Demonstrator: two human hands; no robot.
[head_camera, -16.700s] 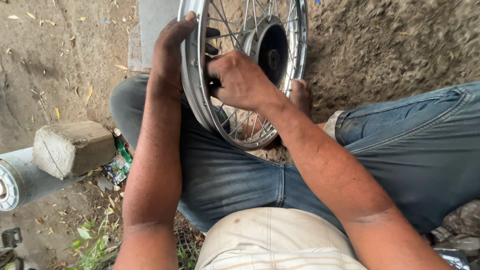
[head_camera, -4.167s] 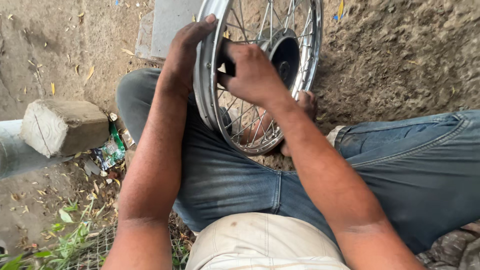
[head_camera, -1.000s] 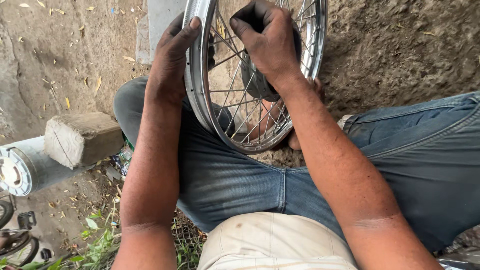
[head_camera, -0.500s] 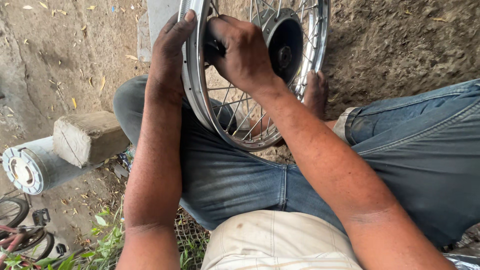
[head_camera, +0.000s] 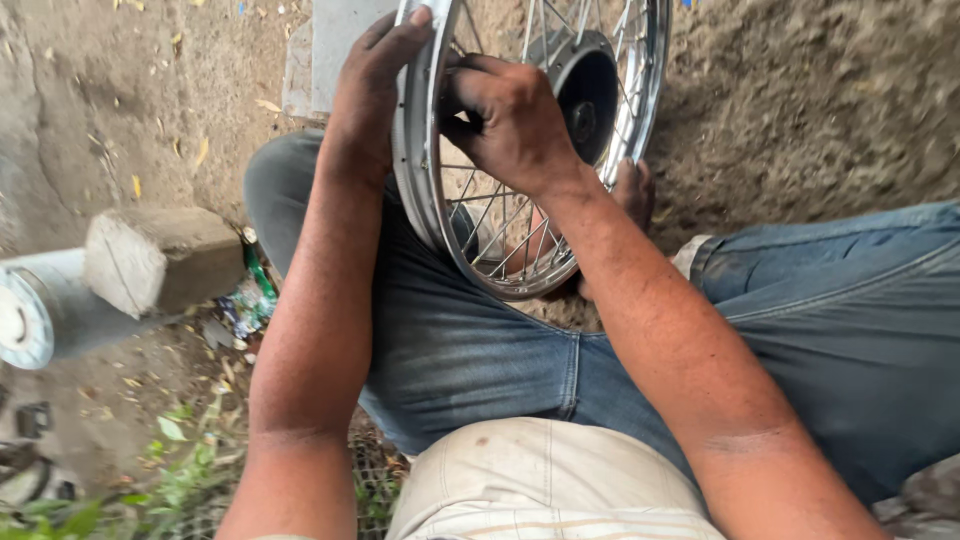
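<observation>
A chrome spoked wheel rim (head_camera: 425, 200) with a dark hub (head_camera: 590, 95) stands upright between my jeans-clad legs (head_camera: 480, 350). My left hand (head_camera: 372, 95) grips the outside of the rim near its top, fingers curled over the edge. My right hand (head_camera: 505, 115) reaches in among the spokes (head_camera: 505, 240) close to the rim, fingers closed around something small and dark that I cannot make out. A bare foot (head_camera: 632, 190) rests behind the wheel's lower edge.
A concrete block (head_camera: 160, 255) lies at the left beside a grey metal cylinder (head_camera: 35, 315). Litter (head_camera: 250, 300) and weeds (head_camera: 170, 480) sit near my left knee. A grey slab (head_camera: 335, 50) lies beyond the wheel. Bare dirt ground (head_camera: 820, 100) stretches to the right.
My right hand dropped from the top of the spokes a second ago to the rim side. The view shifted slightly; the left hand keeps its grip on the rim.
</observation>
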